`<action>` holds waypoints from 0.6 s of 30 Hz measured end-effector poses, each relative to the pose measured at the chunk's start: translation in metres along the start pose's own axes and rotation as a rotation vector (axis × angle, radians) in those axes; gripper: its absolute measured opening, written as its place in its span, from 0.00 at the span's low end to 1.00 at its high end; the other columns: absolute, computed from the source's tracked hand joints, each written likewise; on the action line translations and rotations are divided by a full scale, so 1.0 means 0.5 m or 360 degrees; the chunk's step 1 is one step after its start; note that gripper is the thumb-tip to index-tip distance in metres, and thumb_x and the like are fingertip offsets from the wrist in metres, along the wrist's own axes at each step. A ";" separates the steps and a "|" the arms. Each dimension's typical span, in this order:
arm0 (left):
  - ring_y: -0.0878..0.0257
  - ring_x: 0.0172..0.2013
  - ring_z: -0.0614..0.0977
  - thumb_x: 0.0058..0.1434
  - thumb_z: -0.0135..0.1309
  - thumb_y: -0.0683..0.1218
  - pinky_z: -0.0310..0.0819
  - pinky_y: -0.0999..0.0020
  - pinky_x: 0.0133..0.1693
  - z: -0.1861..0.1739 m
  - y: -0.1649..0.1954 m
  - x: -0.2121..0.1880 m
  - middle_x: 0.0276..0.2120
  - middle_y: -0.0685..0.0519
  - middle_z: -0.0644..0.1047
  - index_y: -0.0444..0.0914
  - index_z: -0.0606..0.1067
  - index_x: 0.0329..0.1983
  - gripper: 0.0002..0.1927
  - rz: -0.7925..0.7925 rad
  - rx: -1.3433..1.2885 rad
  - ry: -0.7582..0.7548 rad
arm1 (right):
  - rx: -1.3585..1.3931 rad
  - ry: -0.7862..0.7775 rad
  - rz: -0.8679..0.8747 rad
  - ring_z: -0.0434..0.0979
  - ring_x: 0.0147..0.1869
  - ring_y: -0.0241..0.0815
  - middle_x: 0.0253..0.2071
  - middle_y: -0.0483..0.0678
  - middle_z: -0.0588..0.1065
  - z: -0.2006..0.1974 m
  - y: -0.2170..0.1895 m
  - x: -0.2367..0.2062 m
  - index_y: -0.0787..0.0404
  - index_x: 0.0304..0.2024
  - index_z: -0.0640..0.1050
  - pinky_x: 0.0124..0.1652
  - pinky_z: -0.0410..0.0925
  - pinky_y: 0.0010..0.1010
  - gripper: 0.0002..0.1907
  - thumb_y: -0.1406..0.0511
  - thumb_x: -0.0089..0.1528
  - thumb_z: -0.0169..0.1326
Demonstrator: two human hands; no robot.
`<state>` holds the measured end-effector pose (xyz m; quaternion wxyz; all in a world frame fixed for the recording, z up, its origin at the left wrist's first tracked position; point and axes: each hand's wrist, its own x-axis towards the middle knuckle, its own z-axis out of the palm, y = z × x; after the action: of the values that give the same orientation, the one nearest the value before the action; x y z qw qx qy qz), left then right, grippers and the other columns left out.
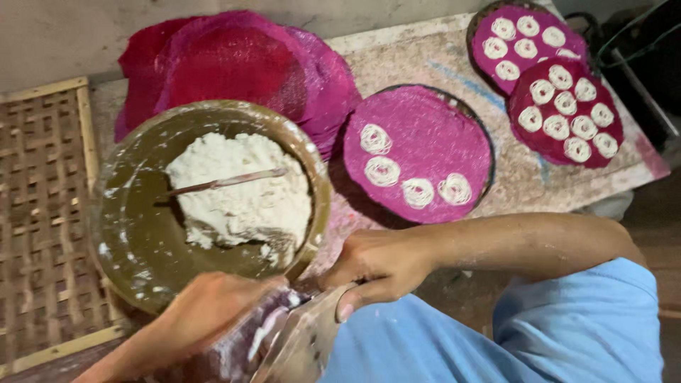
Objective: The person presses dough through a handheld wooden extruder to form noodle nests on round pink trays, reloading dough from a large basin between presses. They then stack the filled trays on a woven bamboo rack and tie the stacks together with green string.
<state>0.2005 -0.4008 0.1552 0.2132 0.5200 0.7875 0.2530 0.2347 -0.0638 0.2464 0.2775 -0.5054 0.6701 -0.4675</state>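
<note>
Worktop [425, 57] | two mats full, third mat [418, 152] four coils | dough [241, 188] remains | both hands' [376, 266] grip closed on press [298, 340]

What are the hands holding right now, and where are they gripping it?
Both hands, left hand and right hand, grip a dough-smeared press at the frame's bottom: left around its body, right on its upper edge.

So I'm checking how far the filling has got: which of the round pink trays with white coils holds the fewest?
The round pink tray beside the dough bowl: four coils; the two far-right trays are full.
</note>
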 end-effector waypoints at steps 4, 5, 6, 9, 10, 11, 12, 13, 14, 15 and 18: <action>0.51 0.45 0.84 0.65 0.51 0.54 0.79 0.56 0.48 0.038 -0.213 -0.146 0.51 0.46 0.82 0.46 0.75 0.64 0.24 -0.0538 -0.0328 0.0114 | -0.0088 0.0130 0.0030 0.76 0.34 0.57 0.29 0.54 0.71 0.032 0.009 0.025 0.63 0.36 0.71 0.35 0.65 0.46 0.20 0.53 0.73 0.47; 0.49 0.46 0.83 0.63 0.56 0.52 0.80 0.53 0.48 0.030 -0.257 -0.188 0.50 0.42 0.81 0.38 0.75 0.60 0.24 -0.0399 -0.0703 0.0406 | -0.0317 0.0232 0.0050 0.75 0.32 0.57 0.26 0.54 0.69 0.029 0.011 0.025 0.63 0.32 0.70 0.34 0.64 0.46 0.19 0.55 0.70 0.51; 0.46 0.48 0.82 0.62 0.60 0.51 0.81 0.50 0.48 0.022 -0.293 -0.217 0.49 0.38 0.80 0.30 0.75 0.56 0.26 -0.0246 -0.1064 0.0709 | -0.0556 0.0331 0.0062 0.73 0.30 0.57 0.23 0.54 0.67 0.023 0.013 0.026 0.64 0.29 0.69 0.32 0.63 0.47 0.20 0.57 0.67 0.55; 0.48 0.53 0.84 0.71 0.36 0.64 0.78 0.54 0.53 0.002 -0.320 -0.249 0.54 0.37 0.81 0.25 0.76 0.57 0.39 -0.0258 -0.2155 0.0210 | -0.1599 0.0540 -0.0131 0.76 0.35 0.50 0.31 0.48 0.72 -0.014 0.029 0.038 0.58 0.43 0.77 0.34 0.68 0.42 0.11 0.60 0.61 0.59; 0.49 0.53 0.84 0.69 0.38 0.61 0.78 0.55 0.54 -0.001 -0.307 -0.243 0.54 0.38 0.81 0.25 0.77 0.57 0.36 -0.0110 -0.2279 0.0087 | -0.1968 0.0495 -0.0072 0.76 0.33 0.47 0.31 0.45 0.73 -0.033 0.036 0.046 0.54 0.43 0.79 0.30 0.67 0.41 0.13 0.61 0.56 0.60; 0.50 0.53 0.84 0.67 0.40 0.58 0.78 0.57 0.55 0.002 -0.283 -0.223 0.54 0.39 0.81 0.25 0.77 0.56 0.33 0.0079 -0.2382 -0.0022 | -0.2150 0.0479 -0.0126 0.75 0.33 0.44 0.31 0.43 0.72 -0.054 0.046 0.060 0.52 0.46 0.80 0.30 0.66 0.38 0.13 0.61 0.59 0.61; 0.50 0.52 0.84 0.65 0.42 0.55 0.78 0.58 0.55 0.009 -0.256 -0.198 0.53 0.39 0.81 0.26 0.77 0.55 0.30 0.0258 -0.2459 -0.0117 | -0.2326 0.0463 -0.0181 0.74 0.33 0.41 0.32 0.41 0.72 -0.072 0.057 0.077 0.51 0.50 0.81 0.30 0.65 0.36 0.14 0.60 0.61 0.62; 0.51 0.52 0.84 0.63 0.44 0.51 0.77 0.59 0.56 0.018 -0.226 -0.172 0.53 0.40 0.81 0.26 0.77 0.54 0.27 0.0326 -0.2494 -0.0110 | -0.2500 0.0451 -0.0237 0.73 0.32 0.38 0.32 0.39 0.71 -0.084 0.066 0.095 0.49 0.53 0.82 0.30 0.63 0.34 0.14 0.60 0.64 0.63; 0.52 0.52 0.84 0.62 0.46 0.48 0.77 0.60 0.56 0.032 -0.199 -0.144 0.53 0.40 0.81 0.26 0.77 0.53 0.25 0.0355 -0.2518 -0.0084 | -0.2522 0.0503 -0.0227 0.74 0.38 0.39 0.36 0.40 0.72 -0.093 0.074 0.113 0.49 0.54 0.82 0.38 0.65 0.34 0.16 0.61 0.63 0.63; 0.53 0.52 0.84 0.60 0.47 0.45 0.77 0.61 0.57 0.045 -0.178 -0.111 0.52 0.41 0.81 0.26 0.78 0.53 0.23 0.0349 -0.2532 -0.0028 | -0.2544 0.0555 -0.0212 0.75 0.44 0.41 0.41 0.41 0.73 -0.099 0.078 0.128 0.48 0.54 0.81 0.46 0.67 0.35 0.17 0.62 0.62 0.63; 0.61 0.31 0.80 0.59 0.54 0.38 0.77 0.65 0.35 0.077 -0.145 -0.063 0.40 0.48 0.81 0.29 0.80 0.49 0.15 -0.0516 -0.2501 0.0522 | -0.2311 0.0906 -0.0078 0.72 0.58 0.49 0.53 0.49 0.73 -0.077 0.081 0.164 0.49 0.55 0.81 0.59 0.65 0.43 0.22 0.64 0.57 0.63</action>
<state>0.1835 -0.4471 0.0826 0.4314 0.0550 0.4670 0.7699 0.1577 -0.1253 0.2335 -0.3158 -0.4358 0.8423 -0.0295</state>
